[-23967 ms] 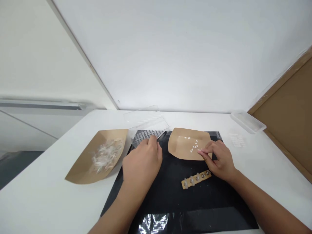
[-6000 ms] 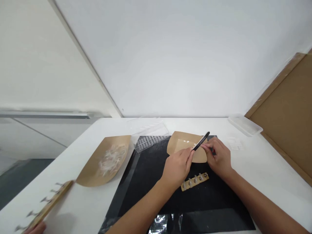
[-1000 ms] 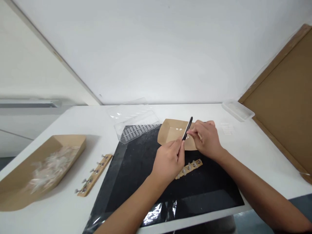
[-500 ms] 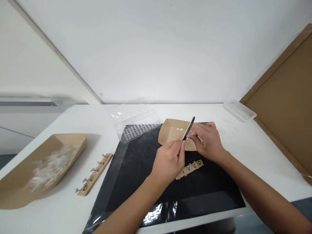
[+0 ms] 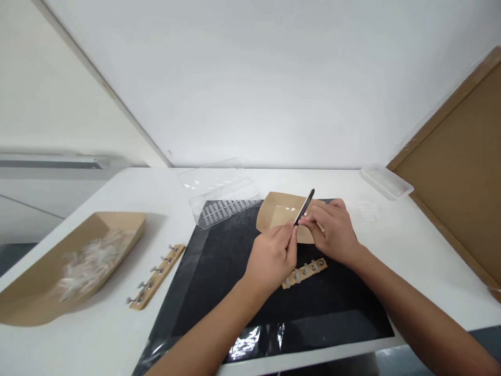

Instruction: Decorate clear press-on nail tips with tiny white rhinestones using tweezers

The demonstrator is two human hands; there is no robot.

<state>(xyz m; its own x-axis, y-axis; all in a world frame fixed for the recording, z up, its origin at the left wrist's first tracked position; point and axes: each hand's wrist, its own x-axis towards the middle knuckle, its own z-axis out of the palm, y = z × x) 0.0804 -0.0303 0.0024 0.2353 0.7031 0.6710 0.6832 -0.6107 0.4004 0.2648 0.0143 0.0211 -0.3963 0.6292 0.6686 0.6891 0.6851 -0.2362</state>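
Note:
My left hand [image 5: 274,250] is closed on a nail file [image 5: 305,206], dark on one face with a pale edge, which slants up to the right. Pressed close to the file, my right hand [image 5: 331,227] pinches a tiny pale piece that looks like a false nail, mostly hidden by the fingers. Behind both hands sits a small brown paper tray [image 5: 270,214] with a few white bits inside. In front of them, a wooden strip [image 5: 309,271] carries several clear nail tips on metal mounts. Everything here lies on or over a black mat [image 5: 227,266].
A clear plastic case [image 5: 225,206] with rows of false nails lies open at the back left. Left of the mat are a second wooden strip with metal stands [image 5: 158,279] and a large brown tray [image 5: 23,292] of clear pieces. A translucent box [image 5: 387,183] stands back right, beside cardboard [image 5: 457,172].
The view has shifted slightly, so the left-hand items appear a little further right. Both hands keep their grip, and the file has barely moved against the right fingertips.

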